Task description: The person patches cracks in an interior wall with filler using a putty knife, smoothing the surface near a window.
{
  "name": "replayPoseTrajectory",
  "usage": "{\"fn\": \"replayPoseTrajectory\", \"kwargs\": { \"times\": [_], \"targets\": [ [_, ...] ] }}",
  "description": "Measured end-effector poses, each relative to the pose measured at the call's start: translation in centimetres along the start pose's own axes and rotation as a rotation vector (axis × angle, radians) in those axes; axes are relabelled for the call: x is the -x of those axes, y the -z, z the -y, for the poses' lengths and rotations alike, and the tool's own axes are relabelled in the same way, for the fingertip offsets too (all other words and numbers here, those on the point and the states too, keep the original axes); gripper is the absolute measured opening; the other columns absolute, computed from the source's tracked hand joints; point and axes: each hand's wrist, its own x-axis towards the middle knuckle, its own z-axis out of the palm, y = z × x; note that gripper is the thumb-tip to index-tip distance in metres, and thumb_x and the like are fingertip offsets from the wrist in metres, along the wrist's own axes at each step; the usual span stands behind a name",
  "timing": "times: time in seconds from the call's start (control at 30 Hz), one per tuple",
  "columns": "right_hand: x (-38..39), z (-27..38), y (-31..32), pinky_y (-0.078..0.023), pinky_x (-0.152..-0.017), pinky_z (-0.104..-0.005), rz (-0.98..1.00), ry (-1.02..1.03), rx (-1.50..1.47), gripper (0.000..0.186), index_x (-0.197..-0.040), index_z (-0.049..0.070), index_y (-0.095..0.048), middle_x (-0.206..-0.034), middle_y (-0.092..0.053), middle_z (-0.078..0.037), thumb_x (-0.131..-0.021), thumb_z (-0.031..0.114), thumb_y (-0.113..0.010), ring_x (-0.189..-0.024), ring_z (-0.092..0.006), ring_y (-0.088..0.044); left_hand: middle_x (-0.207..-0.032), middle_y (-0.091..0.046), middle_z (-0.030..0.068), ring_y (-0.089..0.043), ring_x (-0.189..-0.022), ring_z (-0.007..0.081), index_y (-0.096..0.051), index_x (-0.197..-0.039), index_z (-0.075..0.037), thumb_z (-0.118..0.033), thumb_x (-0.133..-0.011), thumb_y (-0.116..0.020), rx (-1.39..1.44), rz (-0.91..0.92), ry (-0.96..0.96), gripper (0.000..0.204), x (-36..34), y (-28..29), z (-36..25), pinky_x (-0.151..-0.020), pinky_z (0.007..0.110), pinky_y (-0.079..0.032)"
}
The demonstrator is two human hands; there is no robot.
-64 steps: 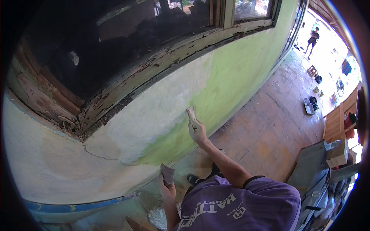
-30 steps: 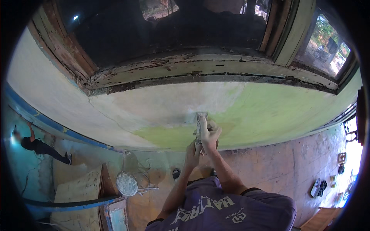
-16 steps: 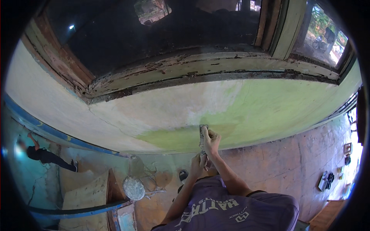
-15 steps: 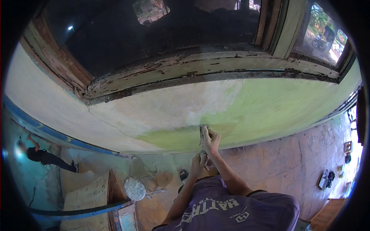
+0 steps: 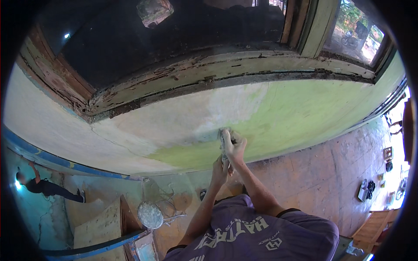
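Note:
Both my hands are on a narrow, grey-crusted scraper-like tool [image 5: 223, 150] held upright against the wall. My right hand [image 5: 235, 147] grips its upper part, fingers curled and knuckles facing the wall. Below it, my left hand [image 5: 220, 171] is wrapped round the lower end. The tool's upper tip meets the wall [image 5: 187, 157] where pale, bare-looking plaster borders light green paint. Part of the tool is hidden by my fingers, so its exact kind is unclear.
Above the work runs a worn, flaking window sill [image 5: 174, 79] with dark glass. Down to the left stand a round grey-topped stool [image 5: 150, 215] and a wooden panel [image 5: 98, 224]. Another person [image 5: 37, 186] stands at the far left wall. A crate [image 5: 387, 153] sits far right on the tiled floor.
My hands and the tool have slid a little up the wall, toward the sill. The whole view has shifted slightly; my grip looks the same.

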Motion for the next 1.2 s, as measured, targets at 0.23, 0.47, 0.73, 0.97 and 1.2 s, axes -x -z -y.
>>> {"fn": "replayPoseTrajectory", "kwargs": {
  "times": [0.23, 0.47, 0.73, 0.97, 1.2],
  "targets": [
    [2.4, -4.1, 2.0, -0.025, -0.039, -0.0241, -0.016, -0.039, 0.144, 0.046, -0.055, 0.005, -0.042, -0.048, -0.039, 0.006, -0.092, 0.017, -0.066, -0.046, -0.0016, -0.036, -0.053, -0.051, 0.0019, -0.051, -0.041, 0.0104, -0.050, -0.083, -0.002, -0.038, -0.101, -0.044, -0.071, 0.064, 0.187, 0.040, 3.0, 0.0, 4.2, -0.039, 0.026, -0.038],
    [2.0, -5.7, 1.7, -0.025, -0.039, -0.0245, -0.011, -0.087, 0.024, 0.047, -0.053, 0.005, -0.041, -0.048, -0.038, 0.006, -0.091, 0.017, -0.067, -0.046, -0.0014, -0.035, -0.059, -0.053, 0.0047, -0.051, -0.045, 0.0121, -0.051, -0.080, -0.002, -0.042, -0.099, -0.045, -0.022, -0.021, 0.269, 0.045, 2.3, -0.4, 3.2, -0.044, 0.028, -0.040],
    [0.4, -1.7, 0.3, -0.023, -0.039, -0.0244, -0.081, 0.002, 0.061, 0.045, -0.054, 0.004, -0.042, -0.048, -0.037, 0.006, -0.089, 0.013, -0.068, -0.047, -0.0008, -0.032, -0.062, -0.055, 0.0126, -0.055, -0.053, 0.0224, -0.054, -0.091, 0.004, -0.031, -0.098, -0.045, -0.196, -0.103, -0.007, 0.037, 0.6, -0.7, 1.4, -0.052, 0.036, -0.042],
    [1.8, -5.1, 1.5, -0.021, -0.040, -0.0255, -0.064, 0.055, 0.134, 0.047, -0.053, 0.004, -0.039, -0.048, -0.033, 0.006, -0.088, 0.011, -0.069, -0.048, -0.0008, -0.030, -0.064, -0.057, 0.0184, -0.059, -0.058, 0.0304, -0.056, -0.094, 0.006, -0.031, -0.096, -0.047, -0.300, -0.094, 0.055, 0.038, 2.0, 0.0, 7.3, -0.056, 0.040, -0.044],
    [1.9, -3.7, 1.6, -0.017, -0.042, -0.0258, -0.070, 0.008, 0.123, 0.050, -0.055, 0.008, -0.029, -0.052, -0.027, 0.008, -0.089, 0.009, -0.066, -0.050, -0.0015, -0.025, -0.063, -0.057, 0.0179, -0.057, -0.056, 0.0294, -0.056, -0.090, 0.006, -0.028, -0.096, -0.049, -0.329, -0.085, -0.011, 0.035, 2.5, -0.3, 5.4, -0.055, 0.040, -0.044]
  ]
}}
